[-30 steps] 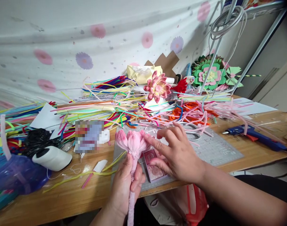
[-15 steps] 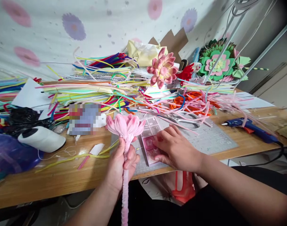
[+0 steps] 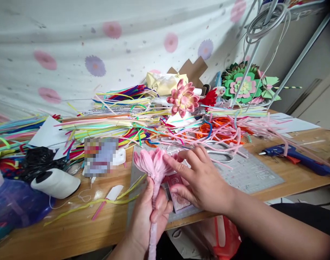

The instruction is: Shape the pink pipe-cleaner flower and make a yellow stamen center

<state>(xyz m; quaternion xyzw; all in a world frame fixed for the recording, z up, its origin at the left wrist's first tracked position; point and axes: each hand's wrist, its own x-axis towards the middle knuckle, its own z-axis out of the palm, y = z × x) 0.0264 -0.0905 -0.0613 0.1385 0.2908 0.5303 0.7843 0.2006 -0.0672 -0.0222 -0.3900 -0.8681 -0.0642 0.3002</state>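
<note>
A pink flower [image 3: 151,164] made of fuzzy pipe cleaners, with a long wrapped stem, stands upright in my left hand [image 3: 151,206]. The fingers of that hand are wrapped round the stem just below the bloom. My right hand [image 3: 198,177] is beside the bloom, its index finger touching a petal at the right and its other fingers apart, holding nothing. Under it lies a palette [image 3: 180,196] of pink powder in square pans, partly hidden by the hand and the flower. The palette rests on a grey cutting mat [image 3: 251,177].
Heaps of coloured pipe cleaners [image 3: 105,124] cover the back. Scissors [image 3: 221,155] lie on the mat, and a blue glue gun [image 3: 297,159] is at the right. A finished pink flower [image 3: 183,99] stands behind. At left are a white spool [image 3: 56,184] and a purple bag [image 3: 15,206].
My right hand has lifted from the palette to the flower's petals. My left hand still grips the stem. The view has tilted up, showing more of the curtain.
</note>
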